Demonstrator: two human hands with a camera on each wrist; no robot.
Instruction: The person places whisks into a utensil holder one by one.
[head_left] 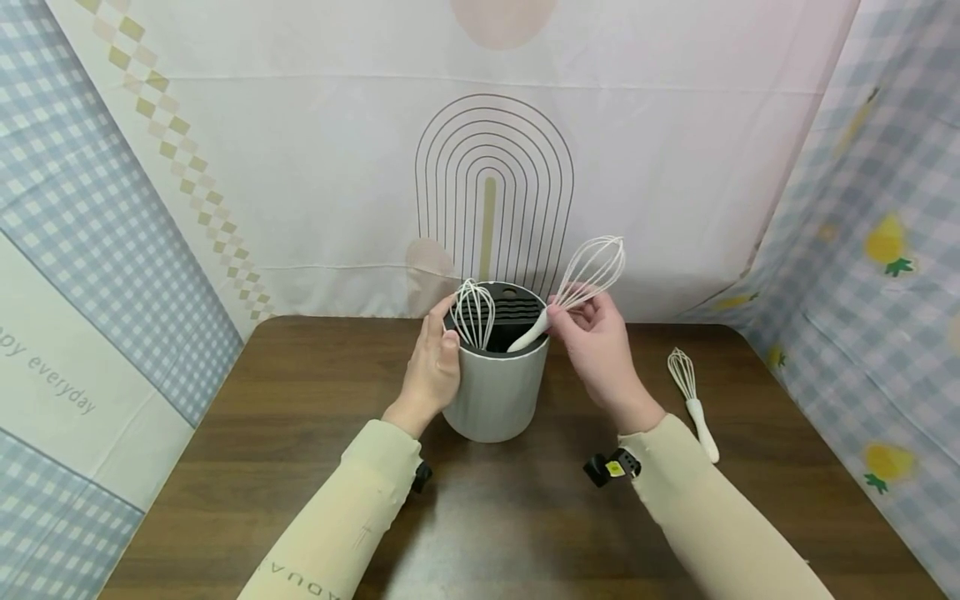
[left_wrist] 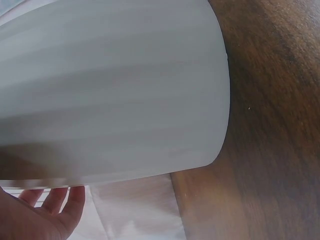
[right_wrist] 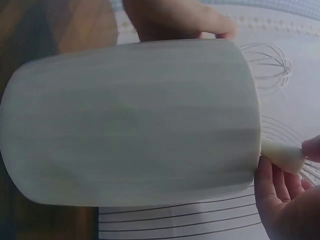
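Our right hand (head_left: 596, 337) pinches the big whisk (head_left: 577, 287) where the wires meet the white handle, with thumb and fingers curled round it, and the handle tip dips into the top of the gray pot (head_left: 497, 392) in the middle of the desk (head_left: 300, 433). Our left hand (head_left: 433, 362) is pressed on the pot's left side with its fingers up at the rim, holding it still. We think the whisk could miss its slot, because it leans a lot to the right, and then it may bump the small whisk (head_left: 474, 312) already standing in the pot. If we push hard, the pot could tip or slide. Our right wrist bends up and our left arm comes in low from the front. One more whisk (head_left: 692, 400) lies on the desk, well off to the right
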